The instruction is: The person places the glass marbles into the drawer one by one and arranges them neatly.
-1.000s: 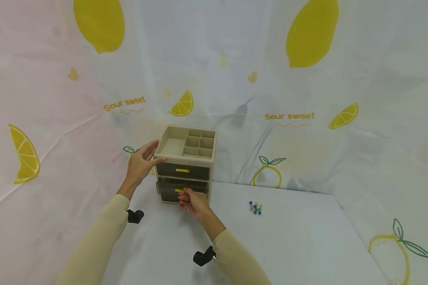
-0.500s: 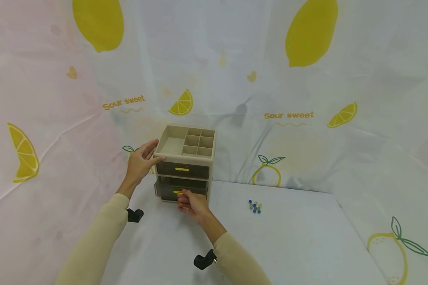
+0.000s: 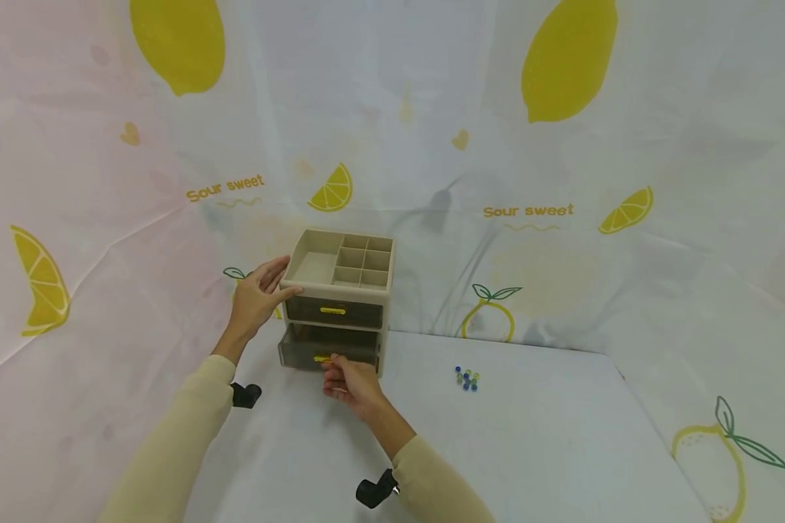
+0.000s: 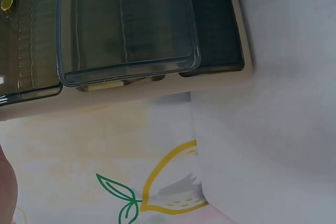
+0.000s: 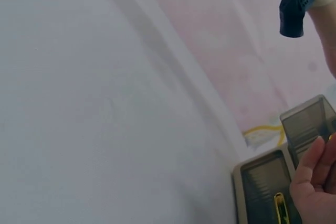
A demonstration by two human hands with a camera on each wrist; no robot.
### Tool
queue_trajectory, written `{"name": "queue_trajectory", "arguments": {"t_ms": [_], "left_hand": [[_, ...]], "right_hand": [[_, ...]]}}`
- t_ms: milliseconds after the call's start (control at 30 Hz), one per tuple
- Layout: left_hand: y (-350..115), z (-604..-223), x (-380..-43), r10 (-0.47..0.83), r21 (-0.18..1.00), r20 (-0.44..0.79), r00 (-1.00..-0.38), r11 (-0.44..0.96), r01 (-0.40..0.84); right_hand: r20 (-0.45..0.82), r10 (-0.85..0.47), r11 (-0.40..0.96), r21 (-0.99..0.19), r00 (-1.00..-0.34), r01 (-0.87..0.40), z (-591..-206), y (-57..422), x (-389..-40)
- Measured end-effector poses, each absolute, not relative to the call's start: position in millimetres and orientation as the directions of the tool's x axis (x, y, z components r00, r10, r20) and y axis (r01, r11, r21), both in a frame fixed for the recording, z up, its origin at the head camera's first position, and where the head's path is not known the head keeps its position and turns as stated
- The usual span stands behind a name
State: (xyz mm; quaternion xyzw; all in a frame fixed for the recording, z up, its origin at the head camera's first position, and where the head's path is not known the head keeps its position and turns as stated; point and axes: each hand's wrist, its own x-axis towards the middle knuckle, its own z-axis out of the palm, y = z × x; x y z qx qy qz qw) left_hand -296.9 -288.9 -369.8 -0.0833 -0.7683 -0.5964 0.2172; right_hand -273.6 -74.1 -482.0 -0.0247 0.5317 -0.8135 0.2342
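A beige desktop drawer organizer stands toward the back left of the table, with an open compartment tray on top. Its smoky translucent middle drawer sticks out beyond the front. My right hand pinches that drawer's yellow handle between thumb and fingers. On the organizer's upper left corner rests my left hand, thumb along the front edge and fingers straight against the side. In the left wrist view, the pulled-out drawer looks bare inside and overlaps the bottom drawer.
Several small blue and yellow-green glass marbles lie on the white table to the right of the organizer. A lemon-printed cloth hangs close behind and along the left. Black wrist cameras jut from both sleeves.
The middle drawer has slid farther out toward me, its handle pinched by my right hand, which drew back slightly. My left hand has stayed on the organizer's corner.
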Motion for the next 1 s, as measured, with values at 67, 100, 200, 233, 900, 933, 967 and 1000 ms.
{"name": "queue_trajectory", "arguments": {"t_ms": [67,100,200,233,900,933,967,1000], "left_hand": [[-288,-369,-297,-0.13,0.876,0.439,-0.889,0.281,0.392],[-288,-368,-297,-0.129,0.875,0.441,-0.888,0.283,0.393],[-288,-369,-298,-0.123,0.874,0.442,-0.888,0.282,0.396],[-288,-370,-300,-0.12,0.874,0.443,-0.888,0.28,0.398],[-290,-374,-297,-0.116,0.868,0.441,-0.89,0.309,0.39],[-291,-375,-298,-0.113,0.866,0.446,-0.888,0.303,0.397],[-291,-376,-299,-0.11,0.865,0.449,-0.887,0.302,0.401],[-289,-373,-296,-0.104,0.863,0.453,-0.886,0.3,0.406]], "right_hand": [[-0.201,-0.41,-0.322,-0.881,-0.89,0.347,-482,-74,-272],[-0.198,-0.409,-0.323,-0.882,-0.891,0.345,-483,-74,-271],[-0.196,-0.401,-0.333,-0.879,-0.895,0.342,-484,-73,-268],[-0.194,-0.398,-0.334,-0.88,-0.897,0.338,-484,-74,-267],[-0.179,-0.402,-0.319,-0.892,-0.898,0.32,-490,-75,-246],[-0.178,-0.402,-0.317,-0.894,-0.898,0.318,-490,-75,-245],[-0.178,-0.401,-0.316,-0.894,-0.898,0.319,-490,-75,-243],[-0.177,-0.4,-0.315,-0.895,-0.899,0.317,-490,-74,-242]]}}
